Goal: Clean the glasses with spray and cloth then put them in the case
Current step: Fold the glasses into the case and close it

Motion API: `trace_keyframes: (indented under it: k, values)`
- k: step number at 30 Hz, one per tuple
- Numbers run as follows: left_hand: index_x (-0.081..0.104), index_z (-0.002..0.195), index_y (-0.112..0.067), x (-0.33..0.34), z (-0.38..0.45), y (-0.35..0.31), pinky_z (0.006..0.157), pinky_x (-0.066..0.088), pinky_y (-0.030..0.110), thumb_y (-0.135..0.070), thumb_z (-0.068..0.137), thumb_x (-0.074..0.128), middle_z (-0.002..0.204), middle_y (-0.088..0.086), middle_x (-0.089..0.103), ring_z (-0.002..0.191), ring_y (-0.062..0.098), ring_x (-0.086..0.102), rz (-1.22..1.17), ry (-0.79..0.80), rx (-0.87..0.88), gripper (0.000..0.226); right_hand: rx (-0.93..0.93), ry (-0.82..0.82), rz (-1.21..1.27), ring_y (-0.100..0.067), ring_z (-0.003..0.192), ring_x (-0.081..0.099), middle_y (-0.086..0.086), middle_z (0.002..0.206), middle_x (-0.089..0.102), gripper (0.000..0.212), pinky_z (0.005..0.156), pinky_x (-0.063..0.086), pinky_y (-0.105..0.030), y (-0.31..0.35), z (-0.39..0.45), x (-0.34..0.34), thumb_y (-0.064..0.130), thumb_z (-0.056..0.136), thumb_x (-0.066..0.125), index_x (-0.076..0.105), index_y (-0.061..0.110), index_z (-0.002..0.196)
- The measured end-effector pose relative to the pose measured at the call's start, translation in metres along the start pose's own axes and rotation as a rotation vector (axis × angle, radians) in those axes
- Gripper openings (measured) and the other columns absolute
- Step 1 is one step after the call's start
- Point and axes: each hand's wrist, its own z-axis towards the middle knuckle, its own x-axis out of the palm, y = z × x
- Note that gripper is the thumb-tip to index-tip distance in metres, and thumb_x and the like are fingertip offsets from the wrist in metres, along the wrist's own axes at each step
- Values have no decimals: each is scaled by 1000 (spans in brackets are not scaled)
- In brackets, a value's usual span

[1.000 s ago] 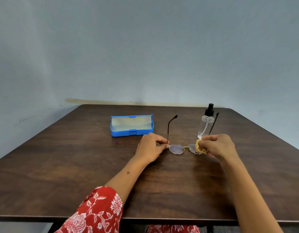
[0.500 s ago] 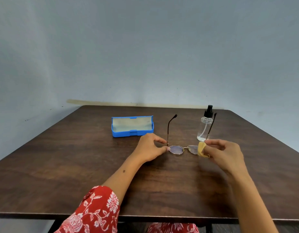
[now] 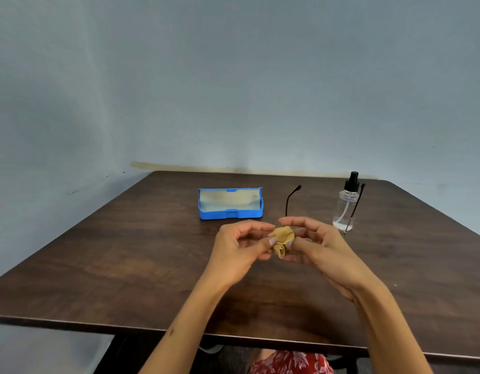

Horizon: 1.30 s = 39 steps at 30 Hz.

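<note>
Both my hands are raised over the middle of the table and pinch a crumpled tan cloth [image 3: 281,241] between them. My left hand [image 3: 240,249] holds it from the left, my right hand [image 3: 318,245] from the right. The glasses [image 3: 288,201] lie on the table behind my hands; only their two dark temples show, one left of the bottle and one across it, and the lenses are hidden. The clear spray bottle [image 3: 346,209] with a black pump stands upright at the right. The blue case [image 3: 230,203] sits open at the back left.
The dark wooden table [image 3: 125,260] stands against a pale blue wall. Its near edge runs below my forearms. A red flowered garment [image 3: 290,363] shows under the edge.
My left hand has let go of the glasses and come to the cloth. Both hands have lifted off the table towards me, and the view has tilted.
</note>
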Motion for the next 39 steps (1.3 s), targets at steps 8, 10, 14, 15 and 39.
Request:
trace_keyframes:
  k: [8, 10, 14, 15, 39]
  values:
    - [72, 87, -12, -18, -8, -2, 55, 54, 20, 5, 83, 62, 83, 11, 71, 69, 14, 70, 18, -88, 62, 20, -74, 33, -233, -21, 73, 71, -14, 84, 71, 7, 66, 59, -31, 4, 13, 15, 2, 82, 68, 71, 7, 86]
    - [72, 86, -11, -23, -8, -2, 53, 54, 21, 4, 83, 61, 81, 10, 71, 68, 14, 69, 9, -74, 53, 19, -94, 36, -250, -21, 74, 71, -12, 83, 73, 8, 66, 59, -30, 6, 17, 17, 3, 79, 71, 74, 9, 82]
    - [69, 84, -13, -28, -7, -2, 54, 55, 24, -25, 72, 74, 73, 6, 70, 63, 13, 67, 16, -13, 42, 17, -122, 7, -175, -23, 75, 72, -7, 87, 74, 12, 67, 59, -30, 9, 23, 23, -2, 76, 71, 76, 10, 74]
    - [67, 82, -13, -30, -6, -2, 54, 54, 24, -30, 68, 74, 69, 3, 69, 59, 10, 65, 14, 1, 42, 22, -124, 14, -162, -21, 75, 72, -5, 88, 74, 15, 67, 58, -27, 10, 25, 26, -3, 76, 70, 76, 10, 73]
    - [65, 96, -5, -104, -1, -4, 43, 51, 17, -4, 50, 78, 84, 12, 70, 54, 13, 67, -237, -149, -497, 48, 278, 73, 117, -10, 58, 63, -12, 81, 65, 8, 47, 52, -19, -6, 61, 63, 6, 91, 58, 64, 5, 95]
